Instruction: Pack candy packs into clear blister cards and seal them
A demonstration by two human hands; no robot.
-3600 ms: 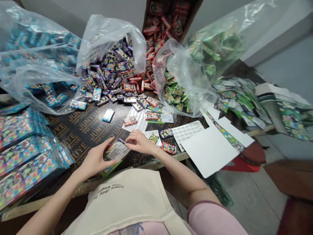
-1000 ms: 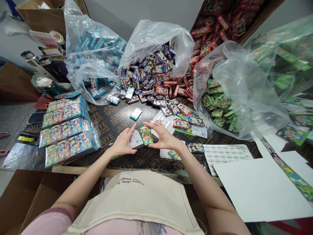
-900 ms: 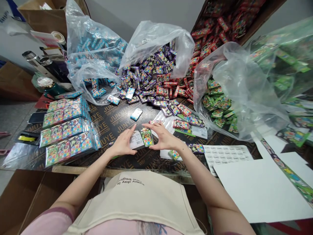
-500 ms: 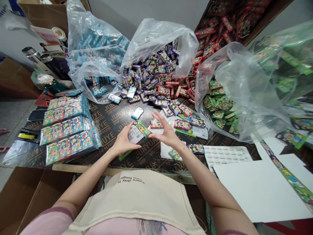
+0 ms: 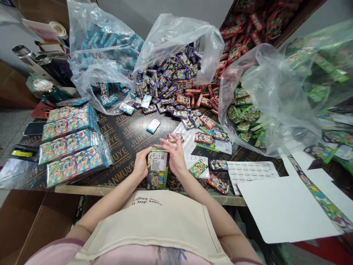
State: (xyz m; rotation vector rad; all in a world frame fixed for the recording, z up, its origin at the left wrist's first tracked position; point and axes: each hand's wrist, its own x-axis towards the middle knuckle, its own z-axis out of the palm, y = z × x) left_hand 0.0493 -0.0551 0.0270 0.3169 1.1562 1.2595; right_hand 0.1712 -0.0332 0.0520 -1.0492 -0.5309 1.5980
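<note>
Both my hands hold one clear sleeve pack of small colourful packets upright near the table's front edge. Its white barcode label faces me. My left hand grips the sleeve's left side, fingers closed on it. My right hand holds the right side with the thumb, its other fingers partly spread above. A green packet on a white card lies just right of my right hand. A red packet lies just beyond my fingers.
Stacked filled sleeves lie at left. Plastic bags spill blue, purple and green packets; red packets fill a box behind. A label sheet and white card lie at right. A cardboard box sits below left.
The sleeve pack was turned from flat and sideways on the table to upright and pulled toward me. Both hands drew back to the front edge, still holding it.
</note>
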